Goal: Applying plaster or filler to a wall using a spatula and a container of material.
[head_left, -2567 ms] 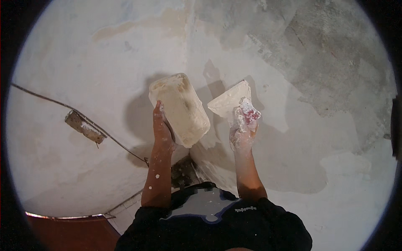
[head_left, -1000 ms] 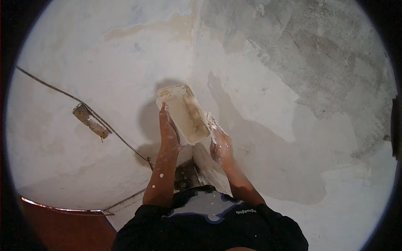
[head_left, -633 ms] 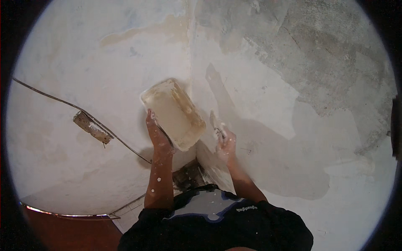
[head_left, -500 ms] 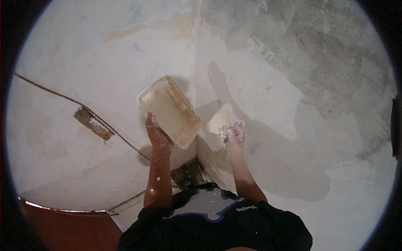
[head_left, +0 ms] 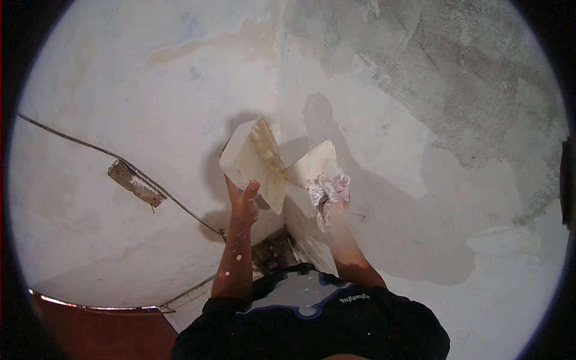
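My left hand (head_left: 245, 203) is closed round a cream-coloured plastic tub (head_left: 243, 155), its thumb up against the side. The tub is tilted so that its mouth, smeared with tan and whitish putty, faces right. In my right hand (head_left: 333, 201), coated with white putty, is a putty scraper (head_left: 318, 161) with a broad pale blade. The blade's left corner meets or nearly meets the tub's rim; I cannot tell whether they touch. Putty and fingers hide the scraper's handle.
Two walls meet at a corner (head_left: 278, 90) ahead, the right wall (head_left: 480, 90) partly bare grey. A cable (head_left: 78, 137) runs down the left wall past a rough recessed box (head_left: 137, 183). A dark patch (head_left: 275, 249) lies low in the corner, and a thin wire (head_left: 358, 216) sticks out by my right wrist.
The tub has been tipped over toward the right and brought closer to the scraper. My left hand has shifted slightly right; the scraper has turned a little, its blade now beside the tub's rim.
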Demonstrator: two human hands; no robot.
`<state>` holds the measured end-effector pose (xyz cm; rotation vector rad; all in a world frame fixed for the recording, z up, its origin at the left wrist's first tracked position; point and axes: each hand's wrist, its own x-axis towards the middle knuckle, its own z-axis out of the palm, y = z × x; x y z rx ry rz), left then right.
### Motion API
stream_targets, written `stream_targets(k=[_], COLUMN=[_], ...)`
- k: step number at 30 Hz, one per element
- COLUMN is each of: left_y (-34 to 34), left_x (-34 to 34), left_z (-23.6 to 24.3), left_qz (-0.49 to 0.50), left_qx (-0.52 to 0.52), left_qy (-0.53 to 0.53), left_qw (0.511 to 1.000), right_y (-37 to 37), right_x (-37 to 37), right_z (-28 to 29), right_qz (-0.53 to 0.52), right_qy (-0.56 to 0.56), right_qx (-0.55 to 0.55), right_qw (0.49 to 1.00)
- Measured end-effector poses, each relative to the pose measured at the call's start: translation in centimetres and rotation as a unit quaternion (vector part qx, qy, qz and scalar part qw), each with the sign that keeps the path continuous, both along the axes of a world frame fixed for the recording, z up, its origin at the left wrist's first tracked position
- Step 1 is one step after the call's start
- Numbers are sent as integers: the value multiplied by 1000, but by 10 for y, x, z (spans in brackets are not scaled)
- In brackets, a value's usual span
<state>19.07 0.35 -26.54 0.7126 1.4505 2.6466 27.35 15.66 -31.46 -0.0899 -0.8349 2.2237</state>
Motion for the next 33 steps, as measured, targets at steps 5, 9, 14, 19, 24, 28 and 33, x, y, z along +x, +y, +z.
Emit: stream_targets(k=[5,9,14,19,24,28,33], left_y=[1,6,23,28,34,24,16], left_x=[-3,-3,1,5,12,12,8], left_z=[-4,4,5,3,13,18,4], left_qz=[3,-16,-12,-6,-8,-12,-47], left_qx=[-51,-93,-76,-49,-31,-33,-19], left_qy=[55,107,116,91,89,94,45], left_qw=[997,990,990,995,996,995,998], right_y=[-3,23,38,5,10,9,30], right_x=[3,0,3,9,6,5,1], right_z=[9,-51,-93,-50,-50,-39,-58], right_qz=[56,2,30,12,-33,-137,-40], right_qy=[-83,-178,-96,-91,-131,-187,-115], right_qx=[-8,245,298,181,205,483,536], right_qw=[995,953,949,979,969,844,836])
